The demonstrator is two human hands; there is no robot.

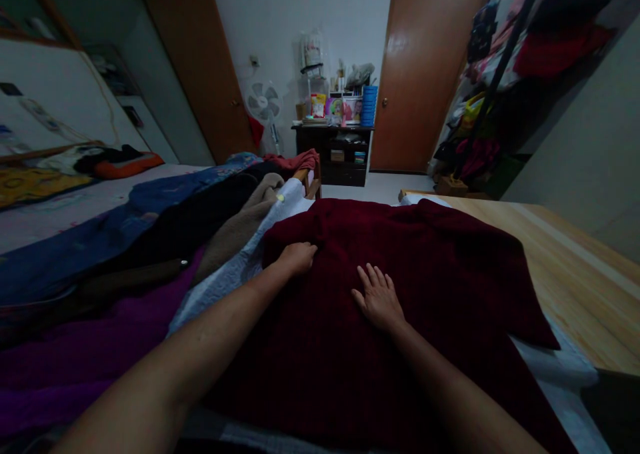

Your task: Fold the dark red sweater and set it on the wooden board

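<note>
Near a bed [45, 224] strewn with clothes [170, 224], partly over a wooden tabletop [575, 267], atop white cloth [235, 267], have a dark red shirt [325, 334] spread out. Rest right hand [379, 301] on its middle, fingers [373, 278] open and spread. Keep left hand [299, 257] on its upper left, fingers curled; cannot tell whether gripping fabric.

The left arm [215, 337] rises from the lower left, left hand [299, 258] curled near centre; the right arm [440, 377] rises from the lower right, right hand [379, 301] flattened, fingers [373, 275] parted.
</note>
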